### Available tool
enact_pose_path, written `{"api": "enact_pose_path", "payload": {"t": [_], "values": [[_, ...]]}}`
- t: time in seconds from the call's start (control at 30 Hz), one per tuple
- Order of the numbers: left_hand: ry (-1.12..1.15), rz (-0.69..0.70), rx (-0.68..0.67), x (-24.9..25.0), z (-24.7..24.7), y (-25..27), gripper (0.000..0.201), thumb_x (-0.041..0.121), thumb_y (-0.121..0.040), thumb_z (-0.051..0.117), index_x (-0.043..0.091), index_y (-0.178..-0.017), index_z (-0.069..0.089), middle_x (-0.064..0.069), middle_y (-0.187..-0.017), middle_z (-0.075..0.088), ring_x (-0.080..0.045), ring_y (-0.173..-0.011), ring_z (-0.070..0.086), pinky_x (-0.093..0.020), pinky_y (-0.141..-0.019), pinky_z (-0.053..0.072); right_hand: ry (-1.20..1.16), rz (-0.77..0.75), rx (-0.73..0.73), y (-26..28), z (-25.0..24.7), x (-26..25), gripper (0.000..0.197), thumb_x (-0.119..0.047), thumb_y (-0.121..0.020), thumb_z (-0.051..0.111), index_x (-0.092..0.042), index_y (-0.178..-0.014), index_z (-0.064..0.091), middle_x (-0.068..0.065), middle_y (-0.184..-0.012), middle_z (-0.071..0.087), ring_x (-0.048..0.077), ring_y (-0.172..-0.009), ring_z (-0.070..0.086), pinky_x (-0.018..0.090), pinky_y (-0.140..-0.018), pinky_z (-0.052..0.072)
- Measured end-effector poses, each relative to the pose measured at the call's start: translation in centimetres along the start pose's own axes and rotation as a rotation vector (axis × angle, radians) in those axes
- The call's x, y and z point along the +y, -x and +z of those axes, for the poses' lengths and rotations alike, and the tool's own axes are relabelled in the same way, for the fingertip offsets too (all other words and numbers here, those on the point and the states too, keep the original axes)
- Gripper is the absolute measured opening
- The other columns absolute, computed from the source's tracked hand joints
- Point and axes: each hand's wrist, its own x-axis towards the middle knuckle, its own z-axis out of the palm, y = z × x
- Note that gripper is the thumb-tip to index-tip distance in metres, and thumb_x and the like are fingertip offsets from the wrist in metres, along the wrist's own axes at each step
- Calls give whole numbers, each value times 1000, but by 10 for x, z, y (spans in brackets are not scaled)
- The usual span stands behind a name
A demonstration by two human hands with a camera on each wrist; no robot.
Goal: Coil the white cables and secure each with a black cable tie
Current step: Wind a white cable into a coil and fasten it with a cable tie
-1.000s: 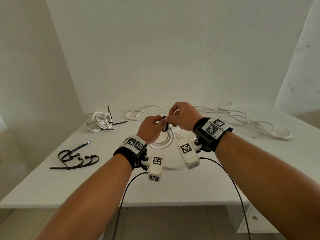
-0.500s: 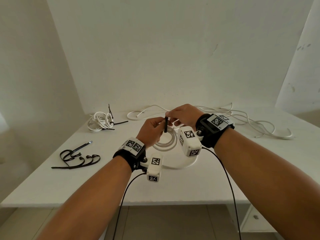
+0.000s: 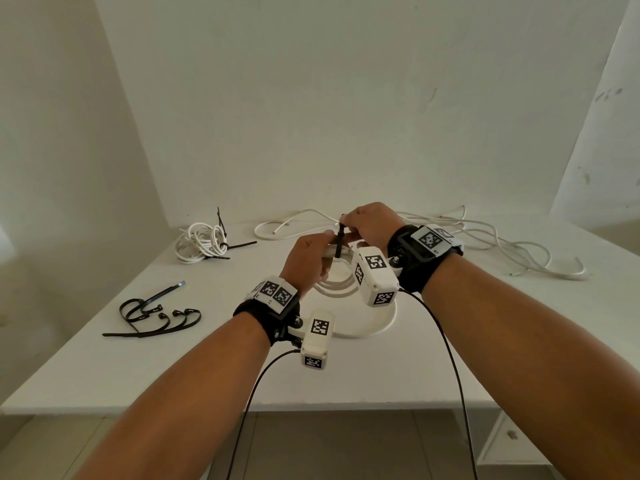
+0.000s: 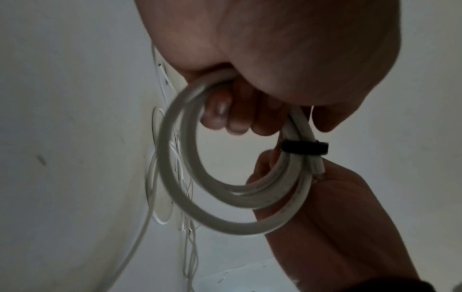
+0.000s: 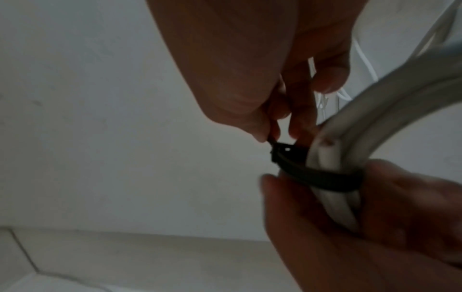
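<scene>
Above the middle of the white table [image 3: 173, 368], my left hand [image 3: 313, 256] grips a coil of thick white cable [image 3: 337, 284] [image 4: 175, 187] [image 5: 375, 110]. A black cable tie [image 3: 339, 239] [image 4: 303, 147] [image 5: 322, 175] is looped round the coil's strands. My right hand [image 3: 369, 225] [image 5: 265, 110] pinches the tie's free tail, which points upward in the head view. One cut end of the cable [image 5: 403, 147] shows beside the tie.
A coiled white cable with black ties [image 3: 204, 240] lies at the back left. Several loose black ties [image 3: 152, 315] lie at the left. Loose white cables [image 3: 512, 251] sprawl across the back right. A white round disc [image 3: 374, 323] lies under my hands. Walls close the back and left.
The right hand has risen, drawing the tie's tail upward, so the loop has closed round the coil. Both hands stayed over the table's middle.
</scene>
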Motion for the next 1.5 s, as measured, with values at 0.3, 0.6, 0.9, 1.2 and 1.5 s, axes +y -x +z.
{"api": "enact_pose_path", "payload": {"t": [0.3,0.6,0.9,1.2,1.5], "values": [[46,-17,-52,8,-3,1,36,13,-98,48,9,-67,65,-2,-54,49,-13,-44,27,-24,-42,19,62,-95,99,-3,6,-6,18,-26,-94,63,-12,-83,70,-2,-65,66,10,-55,52,32,-65,47],[12,18,5,10,-17,-5,38,15,-100,47,-9,-76,64,-7,-56,43,-12,-41,27,-20,-40,23,-2,-90,-141,12,10,-8,26,-35,-91,66,-10,-92,74,-2,-77,71,6,-63,65,25,-60,46],[36,-80,-91,5,-14,6,45,19,-102,44,13,-59,53,4,-47,32,-10,-42,24,-25,-44,20,28,-95,-37,-1,13,-1,18,-25,-87,73,-9,-81,78,4,-73,71,10,-59,55,21,-55,41],[-33,-58,-54,0,-28,3,42,23,-103,45,12,-63,43,5,-46,31,-12,-39,23,-26,-44,18,-8,-100,5,-11,28,-5,17,-25,-87,73,-9,-82,77,-2,-65,67,5,-51,52,19,-57,45],[-168,-120,-11,-17,-70,-3,38,31,-102,48,5,-75,56,-1,-46,38,-15,-37,28,-23,-40,25,-18,-3,-182,-23,66,0,25,-32,-93,62,-12,-87,75,-3,-75,71,13,-71,64,33,-70,47]]}}
